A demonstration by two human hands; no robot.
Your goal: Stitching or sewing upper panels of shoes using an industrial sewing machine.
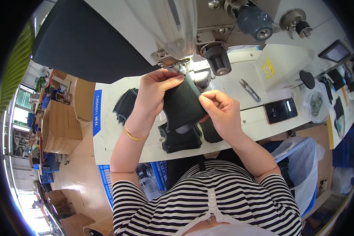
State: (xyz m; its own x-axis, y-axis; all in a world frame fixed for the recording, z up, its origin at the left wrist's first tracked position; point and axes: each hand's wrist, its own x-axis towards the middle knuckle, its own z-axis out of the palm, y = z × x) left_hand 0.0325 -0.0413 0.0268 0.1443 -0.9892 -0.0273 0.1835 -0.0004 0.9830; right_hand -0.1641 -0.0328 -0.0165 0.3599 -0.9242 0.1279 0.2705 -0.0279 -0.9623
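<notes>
A black fabric piece with a grey edge is stretched between my two hands, its far edge up at the sewing machine's needle area. My left hand pinches the piece by its far left edge, close to the needle. My right hand grips its right edge between thumb and fingers. Just below lies a stack of black fabric pieces, partly covered by the held one. Another black stack rests left of my left forearm.
On the white machine table to the right lie thread snips, a phone and a clear plastic bag. The machine head hangs over the far side. Blue baskets stand beneath the front edge, cardboard boxes at left.
</notes>
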